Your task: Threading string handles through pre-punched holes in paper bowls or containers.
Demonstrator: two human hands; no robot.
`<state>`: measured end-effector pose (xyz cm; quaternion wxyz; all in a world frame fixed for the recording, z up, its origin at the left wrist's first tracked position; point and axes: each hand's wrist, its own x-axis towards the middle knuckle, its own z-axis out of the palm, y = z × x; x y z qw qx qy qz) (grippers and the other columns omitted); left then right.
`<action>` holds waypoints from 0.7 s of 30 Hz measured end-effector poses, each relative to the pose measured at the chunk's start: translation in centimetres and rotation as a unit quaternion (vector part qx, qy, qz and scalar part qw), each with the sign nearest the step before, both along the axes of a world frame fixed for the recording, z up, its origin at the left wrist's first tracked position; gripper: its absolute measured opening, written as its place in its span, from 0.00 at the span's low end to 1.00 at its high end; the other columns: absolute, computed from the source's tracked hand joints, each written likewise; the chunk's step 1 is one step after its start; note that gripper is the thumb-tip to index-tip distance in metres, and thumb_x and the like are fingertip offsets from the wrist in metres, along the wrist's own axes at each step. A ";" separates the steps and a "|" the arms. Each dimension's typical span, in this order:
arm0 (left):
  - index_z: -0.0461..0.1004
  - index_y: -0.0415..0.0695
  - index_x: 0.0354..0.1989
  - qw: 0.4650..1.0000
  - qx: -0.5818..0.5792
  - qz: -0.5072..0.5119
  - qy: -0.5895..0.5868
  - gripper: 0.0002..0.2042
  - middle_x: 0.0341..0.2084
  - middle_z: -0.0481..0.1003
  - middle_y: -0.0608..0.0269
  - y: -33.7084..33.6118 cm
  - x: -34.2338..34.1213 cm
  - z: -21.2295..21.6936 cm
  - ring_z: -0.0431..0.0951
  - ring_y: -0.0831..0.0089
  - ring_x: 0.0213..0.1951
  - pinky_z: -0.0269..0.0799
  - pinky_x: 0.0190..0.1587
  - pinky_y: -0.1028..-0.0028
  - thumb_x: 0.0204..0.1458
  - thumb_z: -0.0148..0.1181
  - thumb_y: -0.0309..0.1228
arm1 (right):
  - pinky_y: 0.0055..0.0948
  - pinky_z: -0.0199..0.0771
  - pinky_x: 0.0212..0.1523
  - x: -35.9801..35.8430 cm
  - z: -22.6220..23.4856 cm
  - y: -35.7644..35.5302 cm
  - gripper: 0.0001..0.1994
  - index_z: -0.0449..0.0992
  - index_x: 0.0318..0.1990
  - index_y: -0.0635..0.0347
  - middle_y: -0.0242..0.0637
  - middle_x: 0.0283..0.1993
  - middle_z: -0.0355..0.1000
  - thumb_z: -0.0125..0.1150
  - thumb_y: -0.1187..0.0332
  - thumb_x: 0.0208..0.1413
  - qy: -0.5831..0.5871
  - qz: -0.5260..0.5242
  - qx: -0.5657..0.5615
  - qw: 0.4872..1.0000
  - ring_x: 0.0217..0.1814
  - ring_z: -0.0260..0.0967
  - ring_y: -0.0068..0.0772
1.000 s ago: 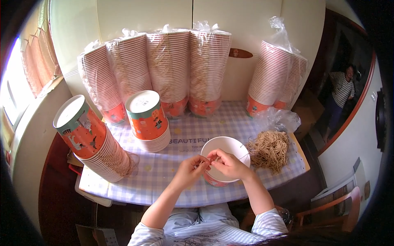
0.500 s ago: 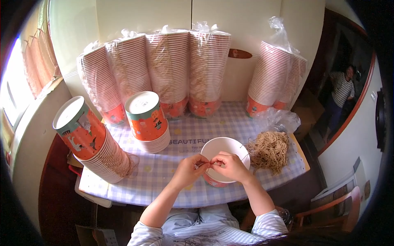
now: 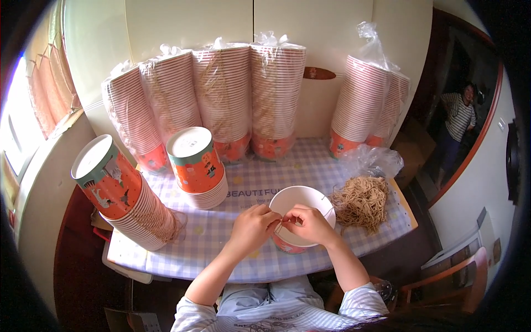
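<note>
A white-lined paper bucket [image 3: 296,195] with an orange outside stands upright near the table's front edge. Over its near rim my left hand [image 3: 253,227] and my right hand [image 3: 311,224] meet, fingertips pinched together on a thin cord [image 3: 279,226]. More thin cord shows along the bucket's right rim; the knot or end between my fingers is too small to make out. Just right of the bucket lies a tangled heap of tan cords [image 3: 362,205], spilling from a clear plastic bag [image 3: 373,160].
Leaning at the left is a stack of upturned buckets [image 3: 124,193] with cords hanging off it. A shorter upturned stack [image 3: 197,169] stands beside it. Tall bagged stacks [image 3: 222,99] line the back, more [image 3: 359,105] at back right. A person [image 3: 459,119] stands in the doorway.
My left hand has rolled over so its back faces up more, its fingers still at the cord. My right hand stays nearly in place. The view has shifted slightly.
</note>
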<state>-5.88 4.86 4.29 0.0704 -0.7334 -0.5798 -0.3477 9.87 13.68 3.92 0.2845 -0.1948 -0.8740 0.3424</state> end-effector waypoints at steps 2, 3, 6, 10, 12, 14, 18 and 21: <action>0.76 0.46 0.26 0.994 -0.015 -0.004 -0.110 0.05 0.23 0.73 0.63 0.1 0.2 -0.6 0.74 0.67 0.26 0.70 0.28 0.71 0.38 0.60 0.27 | 0.23 0.67 0.28 0.0 0.1 -0.1 0.06 0.73 0.29 0.63 0.35 0.28 0.68 0.60 0.71 0.43 -0.004 0.001 0.002 1.000 0.28 0.67 0.26; 0.76 0.46 0.26 0.994 -0.014 -0.004 -0.109 0.05 0.23 0.73 0.63 0.2 0.2 -0.9 0.74 0.67 0.26 0.70 0.28 0.71 0.38 0.60 0.27 | 0.20 0.66 0.28 0.1 0.1 -0.2 0.05 0.73 0.29 0.64 0.33 0.28 0.68 0.60 0.74 0.43 -0.009 0.002 0.003 1.000 0.28 0.67 0.22; 0.76 0.45 0.28 0.986 -0.006 -0.029 -0.162 0.05 0.22 0.74 0.61 0.1 0.3 -1.3 0.75 0.70 0.22 0.70 0.25 0.74 0.41 0.59 0.26 | 0.19 0.66 0.27 0.2 -0.2 -0.1 0.05 0.73 0.29 0.65 0.32 0.28 0.68 0.59 0.74 0.44 -0.001 0.006 -0.008 1.000 0.28 0.66 0.20; 0.75 0.40 0.29 0.928 -0.165 -0.030 -0.334 0.04 0.21 0.75 0.63 -0.3 0.3 -1.1 0.74 0.77 0.21 0.69 0.24 0.78 0.45 0.56 0.25 | 0.19 0.66 0.27 0.0 -0.3 0.0 0.05 0.73 0.29 0.65 0.32 0.28 0.68 0.59 0.74 0.44 -0.003 0.010 -0.026 1.000 0.28 0.66 0.20; 0.74 0.38 0.29 0.891 -0.226 -0.038 -0.392 0.05 0.21 0.75 0.62 -0.3 0.0 -1.0 0.74 0.78 0.20 0.68 0.24 0.78 0.47 0.54 0.25 | 0.19 0.66 0.27 -0.1 -0.1 -0.1 0.05 0.73 0.29 0.65 0.33 0.28 0.68 0.59 0.74 0.44 0.005 0.015 -0.022 1.000 0.28 0.66 0.20; 0.72 0.35 0.31 0.849 -0.249 -0.096 -0.457 0.05 0.20 0.74 0.64 -0.3 -0.3 -1.0 0.72 0.81 0.21 0.66 0.22 0.81 0.48 0.54 0.25 | 0.19 0.67 0.28 0.0 0.1 -0.2 0.05 0.73 0.29 0.65 0.33 0.28 0.68 0.59 0.75 0.44 0.004 0.017 -0.028 0.999 0.28 0.66 0.21; 0.70 0.36 0.32 0.825 -0.297 -0.109 -0.469 0.05 0.20 0.73 0.64 -0.4 -0.4 -0.7 0.71 0.82 0.20 0.64 0.20 0.83 0.49 0.53 0.25 | 0.25 0.68 0.30 0.0 0.0 -0.2 0.06 0.72 0.29 0.63 0.37 0.28 0.69 0.59 0.70 0.44 0.004 0.015 -0.043 0.999 0.28 0.68 0.27; 0.68 0.38 0.30 0.801 -0.284 -0.127 -0.512 0.05 0.19 0.72 0.65 -0.3 -0.4 -1.5 0.70 0.83 0.19 0.61 0.18 0.83 0.49 0.55 0.25 | 0.25 0.68 0.29 -0.1 -0.1 -0.2 0.06 0.72 0.28 0.63 0.37 0.28 0.69 0.59 0.70 0.44 0.004 0.020 -0.042 0.999 0.28 0.68 0.27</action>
